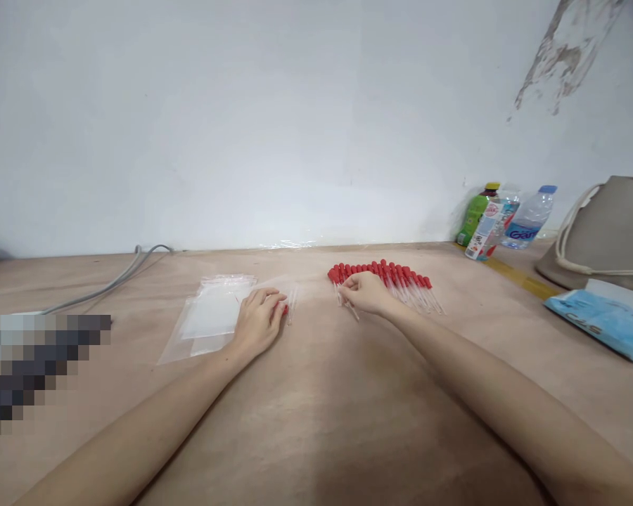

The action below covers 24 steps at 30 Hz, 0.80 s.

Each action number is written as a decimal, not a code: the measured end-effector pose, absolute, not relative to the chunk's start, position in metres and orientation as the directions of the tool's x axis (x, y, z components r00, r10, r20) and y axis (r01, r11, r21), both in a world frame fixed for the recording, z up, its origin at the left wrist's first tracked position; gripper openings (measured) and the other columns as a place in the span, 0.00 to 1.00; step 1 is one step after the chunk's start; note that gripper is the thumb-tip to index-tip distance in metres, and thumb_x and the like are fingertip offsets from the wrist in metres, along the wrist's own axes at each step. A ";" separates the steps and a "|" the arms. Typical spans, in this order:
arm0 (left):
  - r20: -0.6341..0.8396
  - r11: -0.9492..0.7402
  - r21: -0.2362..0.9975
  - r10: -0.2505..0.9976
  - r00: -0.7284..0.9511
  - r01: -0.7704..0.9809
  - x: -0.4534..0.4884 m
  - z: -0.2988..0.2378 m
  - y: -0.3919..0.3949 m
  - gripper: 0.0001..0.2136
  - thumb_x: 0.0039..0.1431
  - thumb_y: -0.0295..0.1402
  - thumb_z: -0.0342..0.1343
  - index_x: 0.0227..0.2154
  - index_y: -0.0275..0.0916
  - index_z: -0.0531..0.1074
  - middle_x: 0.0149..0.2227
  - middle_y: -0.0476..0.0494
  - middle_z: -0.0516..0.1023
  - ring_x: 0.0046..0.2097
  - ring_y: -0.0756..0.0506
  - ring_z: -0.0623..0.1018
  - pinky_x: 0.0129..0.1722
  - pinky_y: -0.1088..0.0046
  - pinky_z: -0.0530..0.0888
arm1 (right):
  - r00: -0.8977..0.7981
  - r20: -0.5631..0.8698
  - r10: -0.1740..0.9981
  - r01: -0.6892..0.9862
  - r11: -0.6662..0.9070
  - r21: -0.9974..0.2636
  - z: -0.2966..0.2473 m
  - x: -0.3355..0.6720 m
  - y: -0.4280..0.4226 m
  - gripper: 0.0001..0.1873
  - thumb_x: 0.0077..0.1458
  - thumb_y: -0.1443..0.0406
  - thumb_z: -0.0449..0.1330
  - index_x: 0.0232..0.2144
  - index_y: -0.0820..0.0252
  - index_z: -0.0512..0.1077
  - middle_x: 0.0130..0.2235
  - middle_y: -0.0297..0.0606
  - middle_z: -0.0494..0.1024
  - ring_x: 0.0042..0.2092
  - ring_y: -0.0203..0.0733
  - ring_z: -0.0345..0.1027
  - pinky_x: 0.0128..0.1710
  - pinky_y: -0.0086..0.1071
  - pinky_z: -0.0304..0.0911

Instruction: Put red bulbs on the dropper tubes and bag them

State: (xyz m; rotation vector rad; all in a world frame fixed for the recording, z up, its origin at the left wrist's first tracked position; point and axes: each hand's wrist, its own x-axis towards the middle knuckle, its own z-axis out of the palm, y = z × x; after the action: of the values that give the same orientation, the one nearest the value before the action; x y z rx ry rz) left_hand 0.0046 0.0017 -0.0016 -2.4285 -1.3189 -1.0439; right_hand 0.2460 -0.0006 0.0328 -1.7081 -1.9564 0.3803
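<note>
A row of droppers (pixel 401 282), clear thin tubes with red bulbs, lies on the wooden table at centre right. At the row's left end is my right hand (pixel 365 292), its thumb and fingers pinched on a dropper whose tube shows below them. My left hand (pixel 259 316) rests palm down on the right edge of a stack of clear plastic bags (pixel 208 320), fingers loosely stretched out. By its thumb shows a bit of red (pixel 285 309), partly hidden. Several clear thin tubes (pixel 292 307) lie just right of that hand.
A grey cable (pixel 121 277) runs along the back left. Toward the right stand a green bottle (pixel 473 216), a carton-like patterned bottle (pixel 488 228) and a clear water bottle (pixel 530 218). A beige bag (pixel 612 232) and a blue packet (pixel 601 320) lie at far right. A white wall (pixel 295 126) rises behind.
</note>
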 end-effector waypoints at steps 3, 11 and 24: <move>0.621 -0.569 0.175 0.697 0.359 0.803 0.000 -0.008 0.009 0.11 0.58 0.32 0.43 0.36 0.38 0.70 0.40 0.41 0.70 0.44 0.42 0.68 0.43 0.63 0.65 | 0.023 0.203 0.979 0.883 0.075 -0.463 0.032 0.235 0.022 0.17 0.51 0.60 0.49 0.18 0.60 0.69 0.23 0.39 0.74 0.29 0.39 0.67 0.28 0.29 0.56; 0.559 -0.571 0.267 0.748 0.358 0.777 -0.001 -0.010 0.010 0.12 0.58 0.33 0.41 0.35 0.38 0.70 0.37 0.43 0.72 0.41 0.44 0.70 0.43 0.65 0.67 | 0.129 0.281 0.951 0.954 -0.042 -0.295 0.017 0.208 0.047 0.13 0.50 0.63 0.49 0.28 0.66 0.71 0.30 0.49 0.74 0.35 0.49 0.67 0.40 0.43 0.48; 0.509 -0.473 0.311 0.815 0.276 0.824 0.002 -0.009 0.011 0.12 0.56 0.31 0.43 0.35 0.36 0.72 0.33 0.43 0.67 0.38 0.45 0.69 0.41 0.67 0.67 | -0.075 0.254 0.964 0.950 0.147 -0.277 0.014 0.155 0.024 0.17 0.52 0.57 0.48 0.35 0.61 0.70 0.38 0.45 0.74 0.41 0.46 0.66 0.39 0.35 0.53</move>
State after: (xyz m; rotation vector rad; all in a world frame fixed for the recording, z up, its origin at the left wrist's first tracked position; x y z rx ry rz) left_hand 0.0020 0.0106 -0.0086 -2.4981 -1.6050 -0.9824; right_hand 0.1546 0.0237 0.0143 -1.8347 -2.0589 0.0533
